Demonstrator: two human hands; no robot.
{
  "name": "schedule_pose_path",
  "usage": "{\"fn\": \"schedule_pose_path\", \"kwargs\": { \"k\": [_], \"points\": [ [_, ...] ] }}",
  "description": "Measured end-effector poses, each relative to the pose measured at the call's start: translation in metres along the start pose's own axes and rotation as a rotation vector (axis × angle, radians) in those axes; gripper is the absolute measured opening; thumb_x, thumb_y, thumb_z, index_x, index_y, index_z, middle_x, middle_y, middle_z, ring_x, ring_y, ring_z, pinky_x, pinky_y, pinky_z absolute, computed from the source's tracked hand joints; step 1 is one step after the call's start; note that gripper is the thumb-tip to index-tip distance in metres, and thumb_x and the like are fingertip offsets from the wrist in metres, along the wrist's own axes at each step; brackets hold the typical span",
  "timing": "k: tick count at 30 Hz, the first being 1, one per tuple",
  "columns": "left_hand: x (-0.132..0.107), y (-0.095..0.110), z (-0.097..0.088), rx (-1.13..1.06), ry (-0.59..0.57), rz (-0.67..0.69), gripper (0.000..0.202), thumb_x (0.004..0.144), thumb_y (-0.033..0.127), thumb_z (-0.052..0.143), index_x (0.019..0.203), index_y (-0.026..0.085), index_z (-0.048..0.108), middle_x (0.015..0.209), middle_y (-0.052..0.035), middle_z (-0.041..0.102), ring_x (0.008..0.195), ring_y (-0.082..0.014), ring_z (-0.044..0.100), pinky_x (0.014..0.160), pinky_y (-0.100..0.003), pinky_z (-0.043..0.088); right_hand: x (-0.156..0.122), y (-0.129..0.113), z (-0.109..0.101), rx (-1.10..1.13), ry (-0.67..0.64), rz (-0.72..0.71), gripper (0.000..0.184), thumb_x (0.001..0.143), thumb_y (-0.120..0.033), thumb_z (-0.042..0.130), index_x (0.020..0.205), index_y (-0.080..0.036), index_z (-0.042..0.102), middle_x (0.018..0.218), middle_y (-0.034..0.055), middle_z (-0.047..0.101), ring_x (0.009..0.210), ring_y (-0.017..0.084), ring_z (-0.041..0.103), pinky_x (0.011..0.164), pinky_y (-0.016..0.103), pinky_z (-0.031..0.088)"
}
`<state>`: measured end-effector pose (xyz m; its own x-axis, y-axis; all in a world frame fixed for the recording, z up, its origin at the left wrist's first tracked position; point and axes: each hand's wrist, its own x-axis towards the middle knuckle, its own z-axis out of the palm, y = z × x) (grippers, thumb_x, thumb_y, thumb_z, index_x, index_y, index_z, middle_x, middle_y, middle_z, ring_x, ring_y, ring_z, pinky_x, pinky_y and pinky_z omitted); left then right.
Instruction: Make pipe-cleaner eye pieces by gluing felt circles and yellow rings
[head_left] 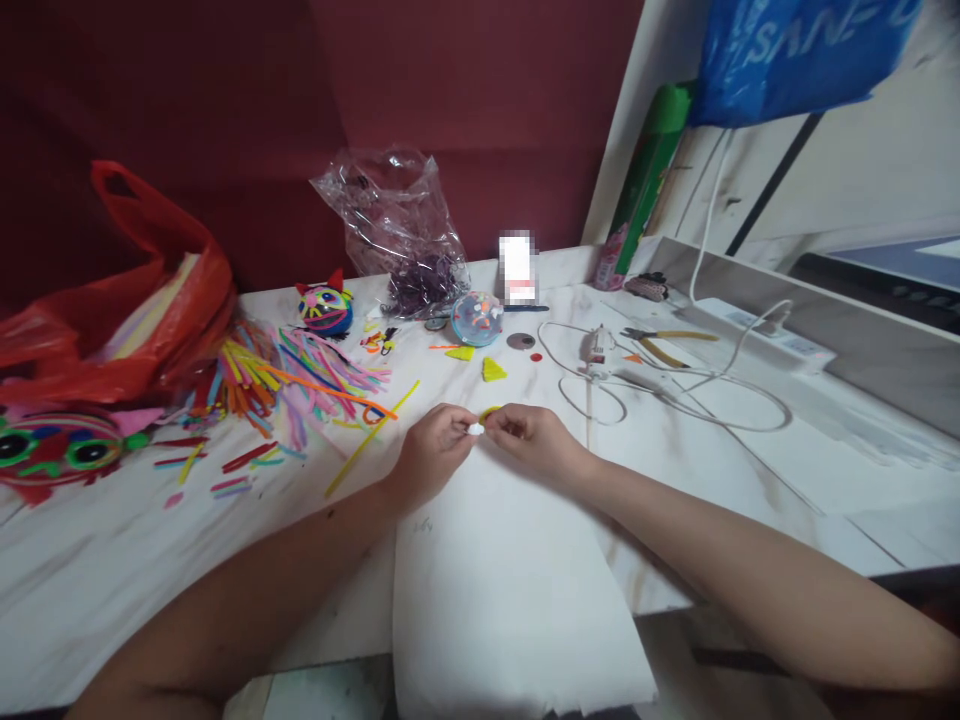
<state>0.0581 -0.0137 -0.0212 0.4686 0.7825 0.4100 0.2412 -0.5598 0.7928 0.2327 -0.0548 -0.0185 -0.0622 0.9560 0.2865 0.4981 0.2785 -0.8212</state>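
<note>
My left hand [433, 442] is closed in a pinch on a small white piece [475, 429] that sticks out from the fingertips. Close beside it, my right hand [544, 440] has its fingers pressed together; what they hold is too small to make out. A curved yellow piece [489, 411] shows just behind the right fingertips, and I cannot tell whether it is held. Both hands are above the far end of a white sheet [502, 570]. Beyond them lie two yellow fuzzy triangles, one of them a yellow triangle [493, 369], and a clear round container [478, 318] with small colourful bits.
Colourful pipe cleaners [277, 380] spill from a red plastic bag [150, 290] at left, near two decorated animal-face balls, one a blue ball [326, 308]. Pliers [667, 340], a white cable [720, 400] and a power strip [772, 335] lie at right. A clear bag [405, 230] stands behind.
</note>
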Motion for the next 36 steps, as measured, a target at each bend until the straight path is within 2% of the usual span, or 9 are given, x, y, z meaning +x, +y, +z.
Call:
{"fn": "schedule_pose_path", "kwargs": {
  "k": [6, 12, 15, 19, 24, 27, 29, 32, 36],
  "points": [
    [-0.002, -0.001, 0.003, -0.054, -0.007, -0.084, 0.015, 0.074, 0.026, 0.059, 0.086, 0.017, 0.058, 0.085, -0.0029, 0.064, 0.08, -0.0134, 0.063, 0.076, -0.025, 0.052, -0.002, -0.002, 0.002, -0.033, 0.026, -0.034, 0.015, 0.078, -0.026, 0.051, 0.075, -0.017, 0.063, 0.068, 0.0017, 0.065, 0.058, 0.012, 0.053, 0.055, 0.023, 0.041],
    [0.026, -0.019, -0.027, 0.343, 0.186, -0.172, 0.017, 0.073, 0.024, 0.057, 0.088, 0.018, 0.062, 0.077, -0.0005, 0.063, 0.069, -0.0135, 0.059, 0.069, -0.025, 0.05, 0.007, 0.0, -0.025, 0.001, 0.234, 0.079, 0.018, 0.075, -0.028, 0.053, 0.082, -0.017, 0.065, 0.073, 0.0034, 0.067, 0.062, 0.014, 0.058, 0.058, 0.025, 0.043],
    [0.041, -0.039, -0.045, 0.628, 0.118, -0.147, 0.018, 0.074, 0.019, 0.053, 0.089, 0.017, 0.063, 0.089, -0.0044, 0.066, 0.085, -0.0184, 0.06, 0.082, -0.032, 0.048, 0.01, 0.005, -0.032, 0.008, 0.257, 0.142, 0.018, 0.074, -0.029, 0.053, 0.081, -0.017, 0.064, 0.07, 0.0023, 0.066, 0.06, 0.014, 0.056, 0.057, 0.026, 0.042],
    [0.045, -0.058, -0.053, 0.712, 0.029, -0.143, 0.014, 0.071, 0.015, 0.055, 0.079, 0.019, 0.066, 0.088, -0.0056, 0.068, 0.097, -0.0241, 0.057, 0.093, -0.04, 0.042, 0.01, 0.012, -0.029, -0.025, 0.201, 0.146, 0.018, 0.074, -0.03, 0.053, 0.081, -0.018, 0.064, 0.067, 0.001, 0.065, 0.057, 0.014, 0.054, 0.054, 0.026, 0.04],
    [0.043, -0.041, -0.054, 0.703, -0.003, -0.134, 0.026, 0.079, 0.023, 0.049, 0.099, 0.015, 0.065, 0.116, -0.0096, 0.061, 0.113, -0.026, 0.05, 0.104, -0.045, 0.034, 0.015, 0.015, -0.035, -0.003, 0.293, 0.087, 0.018, 0.074, -0.031, 0.054, 0.079, -0.018, 0.064, 0.071, 0.0028, 0.066, 0.061, 0.015, 0.057, 0.061, 0.029, 0.044],
    [0.033, -0.007, -0.059, 0.602, -0.201, -0.095, 0.033, 0.085, 0.03, 0.045, 0.109, 0.015, 0.062, 0.115, -0.0088, 0.062, 0.105, -0.0227, 0.057, 0.097, -0.038, 0.043, 0.02, 0.014, -0.048, 0.062, 0.425, 0.087, 0.018, 0.074, -0.031, 0.055, 0.08, -0.017, 0.064, 0.074, 0.0041, 0.067, 0.064, 0.016, 0.059, 0.063, 0.031, 0.046],
    [0.017, 0.015, -0.061, 0.531, -0.427, -0.027, 0.04, 0.075, 0.044, 0.062, 0.109, 0.023, 0.064, 0.121, -0.0034, 0.062, 0.11, -0.0219, 0.057, 0.099, -0.032, 0.043, 0.024, 0.014, -0.059, 0.104, 0.523, 0.1, 0.018, 0.075, -0.031, 0.055, 0.081, -0.016, 0.063, 0.073, 0.0041, 0.066, 0.064, 0.015, 0.059, 0.062, 0.03, 0.047],
    [-0.014, 0.036, -0.055, 0.491, -0.926, 0.066, 0.093, 0.062, 0.063, 0.069, 0.139, 0.021, 0.039, 0.151, -0.0131, 0.026, 0.138, -0.0333, 0.025, 0.112, -0.045, 0.024, 0.029, 0.017, -0.075, 0.137, 0.663, 0.127, 0.019, 0.074, -0.033, 0.056, 0.081, -0.016, 0.063, 0.072, 0.0035, 0.066, 0.061, 0.014, 0.058, 0.059, 0.029, 0.048],
    [-0.044, 0.038, -0.035, 0.562, -1.033, 0.112, 0.114, 0.054, 0.076, 0.065, 0.144, 0.019, 0.027, 0.152, -0.0208, 0.01, 0.139, -0.043, 0.004, 0.109, -0.062, 0.009, 0.037, 0.032, -0.089, 0.128, 0.729, 0.158, 0.024, 0.073, -0.036, 0.056, 0.083, -0.016, 0.063, 0.073, 0.0039, 0.065, 0.061, 0.013, 0.059, 0.054, 0.026, 0.048]
  ]
}}
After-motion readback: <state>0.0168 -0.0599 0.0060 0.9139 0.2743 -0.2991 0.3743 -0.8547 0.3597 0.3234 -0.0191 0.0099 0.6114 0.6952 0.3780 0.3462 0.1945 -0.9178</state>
